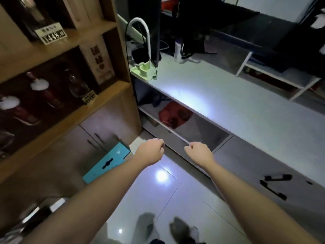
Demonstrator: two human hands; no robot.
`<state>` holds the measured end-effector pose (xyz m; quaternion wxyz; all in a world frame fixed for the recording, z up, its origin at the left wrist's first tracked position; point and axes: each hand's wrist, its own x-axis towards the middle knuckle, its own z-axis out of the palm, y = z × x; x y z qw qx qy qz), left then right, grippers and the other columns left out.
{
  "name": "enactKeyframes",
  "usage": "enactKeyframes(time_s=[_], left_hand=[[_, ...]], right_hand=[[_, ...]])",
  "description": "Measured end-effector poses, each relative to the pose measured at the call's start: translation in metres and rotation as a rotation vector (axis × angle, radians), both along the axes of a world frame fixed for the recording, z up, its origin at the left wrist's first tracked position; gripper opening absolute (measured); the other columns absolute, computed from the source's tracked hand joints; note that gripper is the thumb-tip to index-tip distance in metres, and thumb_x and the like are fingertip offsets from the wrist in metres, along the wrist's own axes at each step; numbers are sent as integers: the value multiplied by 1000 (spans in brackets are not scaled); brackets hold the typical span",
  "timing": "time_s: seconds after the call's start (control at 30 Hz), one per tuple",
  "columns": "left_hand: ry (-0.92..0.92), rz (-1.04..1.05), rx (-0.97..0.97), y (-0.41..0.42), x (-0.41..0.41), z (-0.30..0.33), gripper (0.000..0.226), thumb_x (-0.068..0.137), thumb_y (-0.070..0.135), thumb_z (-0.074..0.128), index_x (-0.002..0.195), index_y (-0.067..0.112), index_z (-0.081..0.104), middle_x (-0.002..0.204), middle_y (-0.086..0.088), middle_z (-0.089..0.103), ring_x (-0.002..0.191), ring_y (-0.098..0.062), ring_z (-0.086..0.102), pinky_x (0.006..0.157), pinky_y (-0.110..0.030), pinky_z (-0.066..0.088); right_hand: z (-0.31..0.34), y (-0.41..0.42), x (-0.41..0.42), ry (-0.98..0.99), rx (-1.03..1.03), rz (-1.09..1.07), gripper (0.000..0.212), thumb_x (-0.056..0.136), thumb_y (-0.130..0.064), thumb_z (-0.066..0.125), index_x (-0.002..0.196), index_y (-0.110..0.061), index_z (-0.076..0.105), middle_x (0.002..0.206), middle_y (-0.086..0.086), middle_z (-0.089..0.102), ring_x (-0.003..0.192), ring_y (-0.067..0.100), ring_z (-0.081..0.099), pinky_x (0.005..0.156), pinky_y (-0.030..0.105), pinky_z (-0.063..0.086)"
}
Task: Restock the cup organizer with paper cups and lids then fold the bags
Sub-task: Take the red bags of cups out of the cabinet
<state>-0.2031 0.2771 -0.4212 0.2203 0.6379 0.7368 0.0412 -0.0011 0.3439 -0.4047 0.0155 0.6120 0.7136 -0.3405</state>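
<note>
Both my arms reach forward over the tiled floor in front of a low white counter [228, 103]. My left hand [151, 151] and my right hand [199, 152] are curled into loose fists, about a hand's width apart, knuckles up. I see nothing held in either one. No paper cups, lids or cup organizer show in this dim view. A crumpled red bag [175, 115] lies on the open shelf under the counter, beyond my hands.
A wooden cabinet [52, 120] with bottles and price tags stands on the left, a teal box [109, 161] leaning at its foot. A green desk lamp [144, 69] and a white bottle [177, 51] stand on the counter. Grey cupboard doors with black handles [274, 184] are at right.
</note>
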Motion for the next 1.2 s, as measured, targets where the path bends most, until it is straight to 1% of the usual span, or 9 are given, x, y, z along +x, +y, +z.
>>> enactKeyframes(time_s=[0.2, 0.4, 0.7, 0.8, 0.9, 0.97, 1.07, 1.13, 1.2], left_hand=[[-62, 140, 57, 17, -55, -39, 21, 96, 21, 39, 102, 23, 59, 101, 1, 61, 94, -23, 58, 78, -41, 55], [-46, 268, 171, 64, -89, -119, 29, 100, 24, 40, 120, 23, 61, 117, 3, 61, 110, -22, 52, 86, -38, 48], [34, 181, 445, 150, -123, -276, 31, 94, 20, 57, 125, 17, 62, 119, -1, 60, 114, -28, 53, 94, -43, 47], [54, 101, 553, 168, -135, -337, 34, 93, 20, 58, 126, 15, 63, 121, -4, 60, 117, -28, 53, 97, -41, 45], [48, 77, 598, 189, -144, -390, 33, 95, 22, 57, 126, 16, 63, 122, -3, 60, 118, -28, 53, 99, -42, 44], [36, 59, 611, 201, -149, -419, 32, 95, 22, 57, 126, 16, 63, 121, -3, 59, 119, -28, 53, 100, -42, 44], [28, 18, 643, 217, -158, -457, 30, 95, 22, 56, 123, 16, 64, 121, -2, 60, 119, -27, 53, 101, -42, 44], [21, 14, 639, 228, -163, -478, 30, 95, 23, 55, 122, 16, 64, 122, -2, 60, 120, -27, 53, 102, -42, 43], [17, 20, 634, 235, -167, -489, 29, 95, 23, 55, 121, 16, 65, 122, -1, 60, 120, -27, 52, 101, -42, 43]], right_hand=[[-43, 36, -59, 40, 5, -59, 26, 85, -31, 46, 66, -17, 35, 64, 3, 44, 61, 22, 37, 54, 31, 31], [-131, 100, -106, 79, 14, -144, 21, 85, -32, 44, 73, -15, 44, 73, 4, 59, 68, 26, 48, 60, 33, 42], [-299, 188, -158, 110, 219, -225, 26, 92, -49, 54, 96, -24, 51, 100, -1, 61, 87, 25, 59, 73, 37, 47], [-350, 211, -172, 27, 261, -319, 47, 91, -59, 56, 112, -16, 55, 114, 9, 61, 105, 32, 59, 85, 42, 50], [-401, 248, -188, -24, 144, -457, 74, 86, -77, 48, 108, -8, 63, 120, 13, 65, 115, 37, 58, 97, 44, 48], [-431, 271, -200, 45, 88, -591, 108, 74, -90, 49, 143, -7, 47, 146, 13, 47, 135, 36, 44, 107, 46, 39], [-459, 300, -220, 185, 195, -782, 119, 77, -69, 70, 158, -4, 12, 161, 16, 21, 144, 36, 29, 112, 50, 32], [-471, 315, -229, 204, 225, -828, 109, 83, -60, 70, 158, -6, 12, 159, 17, 24, 141, 37, 33, 109, 47, 34], [-481, 326, -230, 209, 299, -812, 77, 97, -46, 59, 157, -13, 25, 159, 14, 30, 138, 34, 38, 105, 40, 36]])
